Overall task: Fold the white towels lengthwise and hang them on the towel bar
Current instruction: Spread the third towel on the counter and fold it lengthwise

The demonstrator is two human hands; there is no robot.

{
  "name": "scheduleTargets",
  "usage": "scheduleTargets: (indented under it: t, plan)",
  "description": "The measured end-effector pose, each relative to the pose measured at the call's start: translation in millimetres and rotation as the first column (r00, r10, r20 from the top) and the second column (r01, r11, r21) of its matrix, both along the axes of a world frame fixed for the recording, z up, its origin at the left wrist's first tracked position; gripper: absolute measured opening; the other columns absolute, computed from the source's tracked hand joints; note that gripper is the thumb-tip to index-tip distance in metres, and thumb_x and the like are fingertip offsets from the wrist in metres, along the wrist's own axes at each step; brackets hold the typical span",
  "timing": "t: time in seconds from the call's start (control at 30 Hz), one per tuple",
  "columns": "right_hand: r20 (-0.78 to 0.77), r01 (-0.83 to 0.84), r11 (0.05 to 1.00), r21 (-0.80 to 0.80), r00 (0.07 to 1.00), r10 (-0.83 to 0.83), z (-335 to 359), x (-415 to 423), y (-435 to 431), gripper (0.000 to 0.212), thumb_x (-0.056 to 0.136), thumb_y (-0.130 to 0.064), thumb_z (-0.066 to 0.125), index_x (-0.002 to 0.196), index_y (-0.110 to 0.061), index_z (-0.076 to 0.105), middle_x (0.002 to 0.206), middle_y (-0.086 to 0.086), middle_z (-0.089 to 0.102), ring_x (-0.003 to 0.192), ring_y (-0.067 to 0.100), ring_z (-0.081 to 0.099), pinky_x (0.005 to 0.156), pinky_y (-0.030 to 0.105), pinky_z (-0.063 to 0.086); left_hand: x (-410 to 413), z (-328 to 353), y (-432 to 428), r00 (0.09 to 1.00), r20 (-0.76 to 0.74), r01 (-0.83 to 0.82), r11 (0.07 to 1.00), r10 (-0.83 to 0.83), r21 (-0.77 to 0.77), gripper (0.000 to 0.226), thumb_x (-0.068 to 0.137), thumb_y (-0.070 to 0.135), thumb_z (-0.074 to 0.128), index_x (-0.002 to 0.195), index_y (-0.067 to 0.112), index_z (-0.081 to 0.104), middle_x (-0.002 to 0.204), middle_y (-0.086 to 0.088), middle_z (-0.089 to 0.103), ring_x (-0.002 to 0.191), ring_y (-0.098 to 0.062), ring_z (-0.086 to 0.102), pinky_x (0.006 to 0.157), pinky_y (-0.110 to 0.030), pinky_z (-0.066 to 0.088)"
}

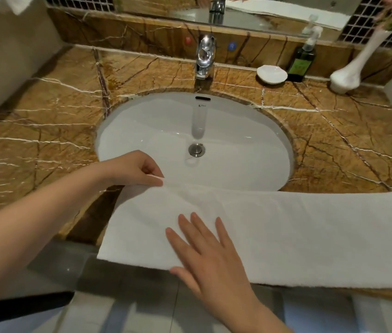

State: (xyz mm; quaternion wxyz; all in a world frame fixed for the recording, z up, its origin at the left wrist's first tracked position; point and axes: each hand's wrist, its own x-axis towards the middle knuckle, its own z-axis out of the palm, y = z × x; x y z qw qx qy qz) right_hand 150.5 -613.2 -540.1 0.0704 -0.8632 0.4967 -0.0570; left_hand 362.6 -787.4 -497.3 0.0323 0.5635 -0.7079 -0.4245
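The right hand [204, 255] is laid flat on the near part of the white towel [310, 236], fingers straight and spread. The towel is pressed down by it at the front edge of the worktop [46, 131]. The towel is stretched in a long band along that edge, with its far border over the near rim of the sink [190, 126] and its right end running out of view. Its far left corner is pinched between the thumb and fingers of the left hand [132, 168] and is raised slightly.

The step in hand is judged to be the lengthwise fold. It is done well if the pinched corner is carried squarely over to the near edge, so that the long borders are matched. Meanwhile the cloth should be kept pinned by the flat palm, so that nothing is dragged into the basin. The crease should then be smoothed outward towards the right end. The towel bar is not seen.

Counted:
- two hands
- one towel on the worktop
- a piece of white cloth [19, 3] at the top left, perhaps a second towel
- one sink
- one tap [205, 56]
- one soap dish [272, 73]
- one pump bottle [300, 63]
- one white vase [348, 75]
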Motion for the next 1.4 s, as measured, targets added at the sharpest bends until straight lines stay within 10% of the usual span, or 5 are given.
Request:
scheduleTargets:
  t: [0.37, 0.57, 0.8, 1.13, 1.4]
  plan:
    - [0.183, 0.122, 0.992, 0.032, 0.975, -0.126, -3, 44, -13, 0.038, 0.091, -0.046, 0.038, 0.115, -0.036, 0.065, 0.133, -0.007, 0.058, 0.126, 0.015, 0.052, 0.107, 0.044, 0.036, 52, 12, 1, 0.93, -0.043, -0.356, 0.924, 0.365, 0.143, 0.039, 0.081, 0.038, 0.07, 0.056, 0.009, 0.064, 0.067, -0.008, 0.063, 0.067, -0.02, 0.06, 0.066, -0.027, 0.051]
    - [0.275, 0.135, 0.988, 0.078, 0.949, -0.152, 12, 84, -36, 0.028, 0.088, -0.045, 0.05, 0.097, -0.027, 0.07, 0.108, -0.005, 0.064, 0.097, 0.014, 0.059, 0.08, 0.029, 0.047, 66, 5, 12, 0.865, -0.132, -0.451, 0.866, 0.483, 0.214, 0.025, 0.075, 0.005, 0.076, 0.099, 0.005, 0.069, 0.095, -0.011, 0.072, 0.083, -0.022, 0.07, 0.065, -0.024, 0.059]
    - [0.274, 0.114, 0.99, 0.081, 0.953, -0.132, 16, 139, -57, 0.033, 0.092, -0.041, 0.055, 0.113, -0.019, 0.066, 0.11, 0.003, 0.061, 0.095, 0.019, 0.054, 0.078, 0.03, 0.044, 65, 3, 14, 0.813, -0.211, -0.491, 0.834, 0.543, 0.252, 0.026, 0.073, -0.001, 0.076, 0.097, 0.006, 0.07, 0.093, -0.011, 0.072, 0.079, -0.019, 0.069, 0.061, -0.021, 0.058]
    - [0.194, 0.229, 0.973, -0.021, 0.956, -0.221, 5, 161, -58, 0.033, 0.054, -0.027, 0.092, 0.074, -0.014, 0.069, 0.07, 0.004, 0.063, 0.058, 0.018, 0.056, 0.052, 0.023, 0.045, 61, -6, 14, 0.779, -0.266, -0.502, 0.819, 0.568, 0.278, 0.035, 0.069, 0.008, 0.082, 0.102, 0.003, 0.07, 0.094, -0.01, 0.072, 0.079, -0.017, 0.068, 0.065, -0.023, 0.058]
    - [0.282, 0.263, 0.965, 0.014, 0.925, -0.256, -2, 169, -47, 0.02, 0.071, -0.031, 0.082, 0.078, -0.02, 0.066, 0.074, -0.002, 0.063, 0.061, 0.011, 0.054, 0.055, 0.019, 0.038, 68, -5, 13, 0.796, -0.262, -0.464, 0.827, 0.547, 0.317, 0.025, 0.07, 0.004, 0.08, 0.094, 0.01, 0.074, 0.089, -0.006, 0.073, 0.084, -0.016, 0.069, 0.069, -0.023, 0.058]
